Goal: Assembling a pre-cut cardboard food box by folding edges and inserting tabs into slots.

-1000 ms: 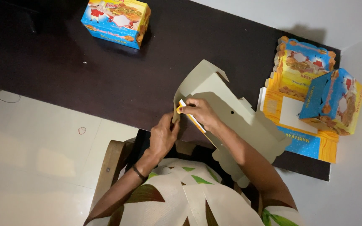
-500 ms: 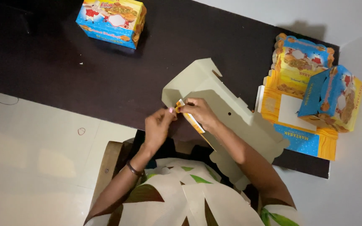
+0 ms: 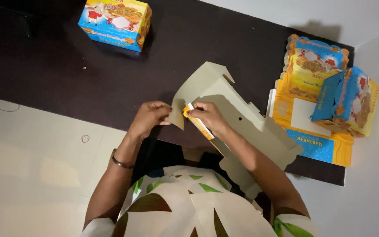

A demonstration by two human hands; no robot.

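Observation:
A flat, unfolded cardboard box blank [image 3: 224,94], plain beige on the side facing up, lies on the dark table [image 3: 58,74] in front of me. My left hand [image 3: 151,117] pinches a small corner flap at the blank's near left end. My right hand [image 3: 208,116] grips the neighbouring edge, where a yellow and white printed strip of the blank shows between the fingers. Both hands are close together, a few centimetres apart.
A folded blue and yellow printed box [image 3: 116,19] stands at the table's far left. At the right lie a stack of flat printed blanks [image 3: 312,131] and two partly folded boxes [image 3: 352,103]. A pale tiled floor [image 3: 31,166] borders the table's near edge.
The blank has shifted slightly away from me and flattened. My left hand has moved left and now pinches the corner flap, apart from my right hand.

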